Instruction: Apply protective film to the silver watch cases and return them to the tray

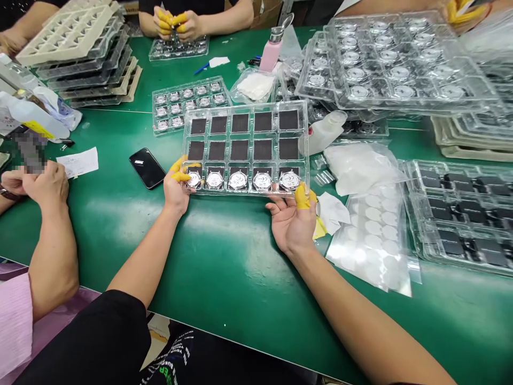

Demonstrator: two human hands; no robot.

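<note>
A clear plastic tray (245, 108) with three rows of square pockets sits in front of me on the green table (224, 267). Its near row holds several round silver watch cases (238, 180); the other pockets show dark pads. My left hand (176, 187), with yellow finger cots, grips the tray's near left corner. My right hand (294, 216), also with yellow cots, pinches the near right corner, palm turned up.
A black phone (147, 167) lies left of the tray. Clear film sheets (371, 235) and trays with dark pads (460, 214) lie to the right. Filled trays are stacked at the back right (393, 59). Other people's hands work at the left (40, 184) and far side (176, 24).
</note>
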